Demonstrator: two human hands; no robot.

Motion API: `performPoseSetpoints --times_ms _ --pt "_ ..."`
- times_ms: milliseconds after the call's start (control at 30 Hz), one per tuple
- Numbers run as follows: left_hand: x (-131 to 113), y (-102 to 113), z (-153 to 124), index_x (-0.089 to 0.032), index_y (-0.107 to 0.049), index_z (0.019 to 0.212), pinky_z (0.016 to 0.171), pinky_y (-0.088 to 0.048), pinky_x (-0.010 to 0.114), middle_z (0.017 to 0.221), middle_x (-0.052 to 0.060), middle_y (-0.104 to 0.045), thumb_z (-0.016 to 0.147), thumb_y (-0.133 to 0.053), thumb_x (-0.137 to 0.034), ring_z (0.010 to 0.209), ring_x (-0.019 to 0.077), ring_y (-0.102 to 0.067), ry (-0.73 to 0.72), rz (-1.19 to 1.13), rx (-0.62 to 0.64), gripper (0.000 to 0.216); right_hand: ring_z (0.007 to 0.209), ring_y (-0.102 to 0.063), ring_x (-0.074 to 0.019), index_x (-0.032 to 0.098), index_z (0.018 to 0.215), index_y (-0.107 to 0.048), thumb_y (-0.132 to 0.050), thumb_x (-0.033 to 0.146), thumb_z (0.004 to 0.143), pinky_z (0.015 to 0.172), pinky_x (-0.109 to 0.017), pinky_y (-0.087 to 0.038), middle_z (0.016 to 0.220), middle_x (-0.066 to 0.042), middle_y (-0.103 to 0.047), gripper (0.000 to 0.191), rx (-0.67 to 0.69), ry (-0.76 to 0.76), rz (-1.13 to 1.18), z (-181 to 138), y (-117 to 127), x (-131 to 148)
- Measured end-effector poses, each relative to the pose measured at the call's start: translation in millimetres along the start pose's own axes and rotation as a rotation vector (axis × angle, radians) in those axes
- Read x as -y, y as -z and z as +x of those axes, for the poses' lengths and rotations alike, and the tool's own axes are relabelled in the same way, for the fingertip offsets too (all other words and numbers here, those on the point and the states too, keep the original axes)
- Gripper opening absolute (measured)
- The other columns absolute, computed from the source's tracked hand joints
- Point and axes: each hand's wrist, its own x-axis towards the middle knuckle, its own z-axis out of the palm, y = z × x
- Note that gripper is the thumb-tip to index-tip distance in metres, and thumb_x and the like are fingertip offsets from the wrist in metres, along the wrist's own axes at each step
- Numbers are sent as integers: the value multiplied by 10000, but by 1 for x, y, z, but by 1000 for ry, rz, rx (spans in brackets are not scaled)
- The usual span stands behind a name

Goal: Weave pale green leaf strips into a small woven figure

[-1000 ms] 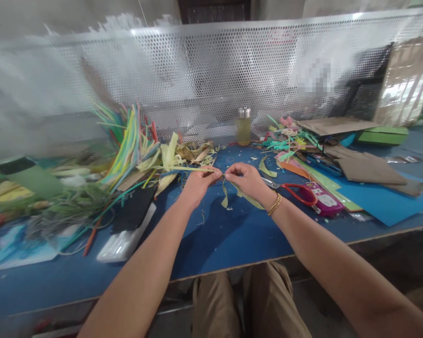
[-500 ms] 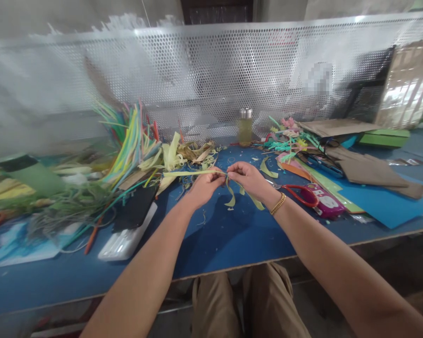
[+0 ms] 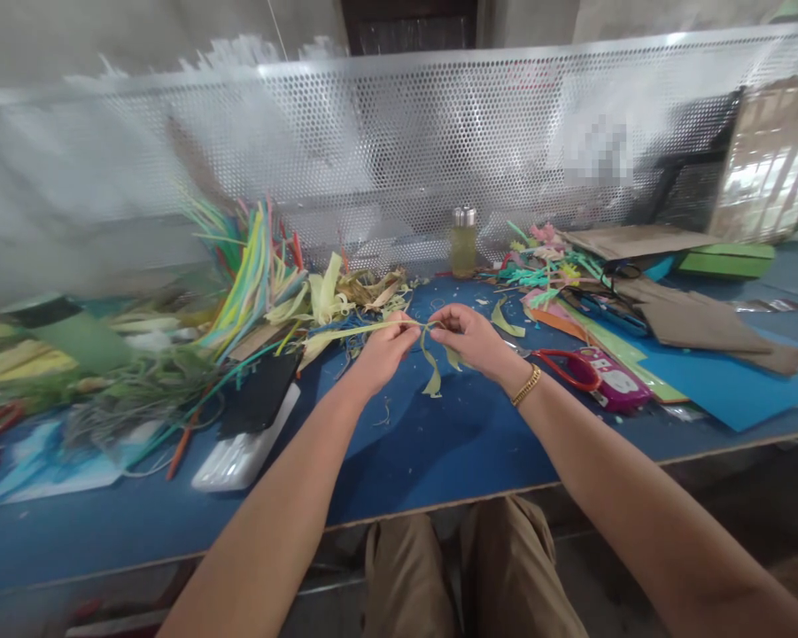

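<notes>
Both my hands meet above the middle of the blue table. My left hand pinches a long pale yellow-green leaf strip that runs out to the left. My right hand, with a gold bracelet on the wrist, pinches the same strip close to the left fingers. Loose ends of the strip hang down in a curl between the two hands.
A heap of coloured strips and dry leaf scraps lies at the left, with a black slab and a white case in front. Red-handled scissors, a pink case, brown and blue sheets lie right. A small bottle stands by the perforated metal screen.
The hands have stayed together on the strip and shifted slightly. The hanging ends have curled and swung a little between the fingers.
</notes>
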Motion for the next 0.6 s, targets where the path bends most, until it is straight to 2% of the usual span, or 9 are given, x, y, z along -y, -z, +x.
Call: performPoseSetpoints --times_ms 400,500,600 --pt "3 -5 0 -193 -505 711 485 -210 241 562 -62 -344 779 -664 -343 477 75 -293 19 -71 -46 229 703 -566 -116 184 918 -582 -638 263 762 688 -279 -469 765 6 -608 184 8 20 20 0 1 0" --pt "7 -4 2 -187 -523 705 515 -277 238 595 -53 -384 768 -690 -361 515 81 -342 9 -111 -28 249 720 -580 -120 185 919 -579 -639 260 762 702 -283 -478 783 -2 -627 184 -4 21 3 0 2 1" --pt "11 -3 4 -186 -609 781 648 -399 249 714 -22 -525 750 -720 -378 647 103 -476 9 -147 -24 224 724 -588 -123 185 897 -578 -637 256 765 707 -287 -480 789 -6 -638 161 -36 30 -61 0 1 3"
